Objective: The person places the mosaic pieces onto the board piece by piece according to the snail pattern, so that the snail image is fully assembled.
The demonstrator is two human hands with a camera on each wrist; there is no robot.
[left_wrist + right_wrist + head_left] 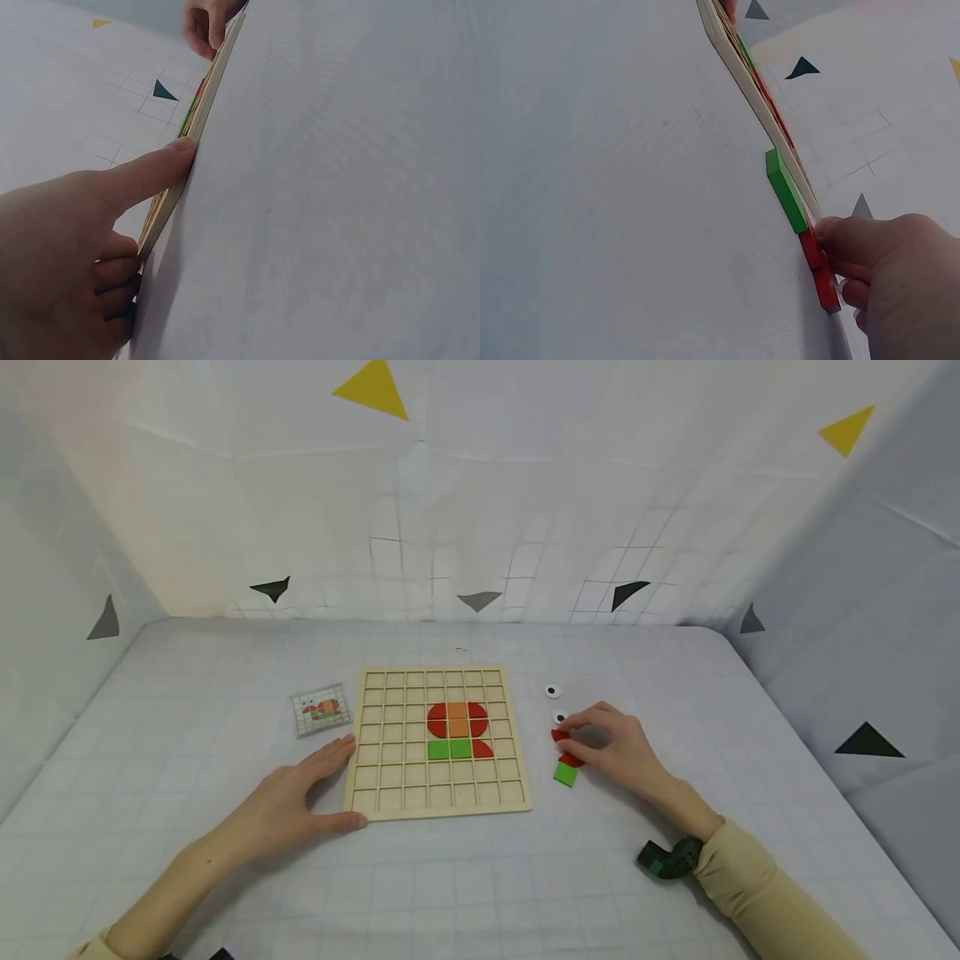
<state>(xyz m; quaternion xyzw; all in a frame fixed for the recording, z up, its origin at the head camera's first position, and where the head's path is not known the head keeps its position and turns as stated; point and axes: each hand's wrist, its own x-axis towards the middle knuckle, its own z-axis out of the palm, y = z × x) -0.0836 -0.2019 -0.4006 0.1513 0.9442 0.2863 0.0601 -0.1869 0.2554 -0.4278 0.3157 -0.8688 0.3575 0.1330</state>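
My left hand (281, 806) steadies the pale wooden grid board (378, 797). Its spread fingers touch the left edge, and the thumb rests on the front left corner. In the board's grid lie two orange squares (457, 718), several red quarter-round pieces (437, 720) and two green squares (461, 748). To the right of the board, my right hand (618, 747) pinches a small red piece (559, 736) between thumb and forefinger; its full shape is hidden. Close below the thumb are another red piece (572, 761) and a loose green square (566, 774).
Two white eye discs (552, 691) with black dots lie right of the board, the nearer beside my right fingers. A clear-cased pattern card (321, 710) showing a coloured figure lies left of the board. Fabric walls with triangles (478, 602) stand behind and at the sides.
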